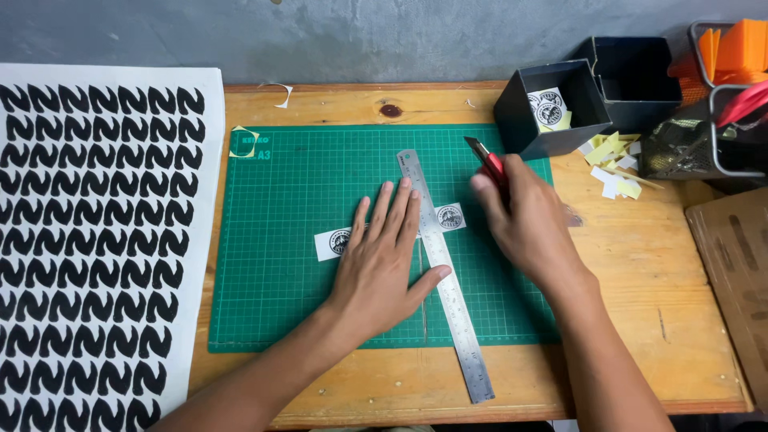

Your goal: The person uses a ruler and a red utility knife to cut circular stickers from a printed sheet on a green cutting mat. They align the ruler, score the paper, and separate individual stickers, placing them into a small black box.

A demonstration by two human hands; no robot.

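Note:
My left hand [388, 260] lies flat, fingers spread, on a white paper strip [332, 242] printed with round black emblems and on a steel ruler [442, 268]. The ruler runs diagonally across a green cutting mat [272, 208]. One end of the strip [450, 217] shows to the right of the ruler. My right hand [528, 220] grips a red utility knife [486, 160], blade pointing up and away, just right of the ruler's upper part.
A large white sheet with a black repeating pattern [96, 240] covers the left. Dark open boxes [552, 108] at the back right hold cut round stickers. Paper scraps [614, 164], a mesh basket [704, 140] and cardboard [736, 256] sit at the right on the wooden table [640, 320].

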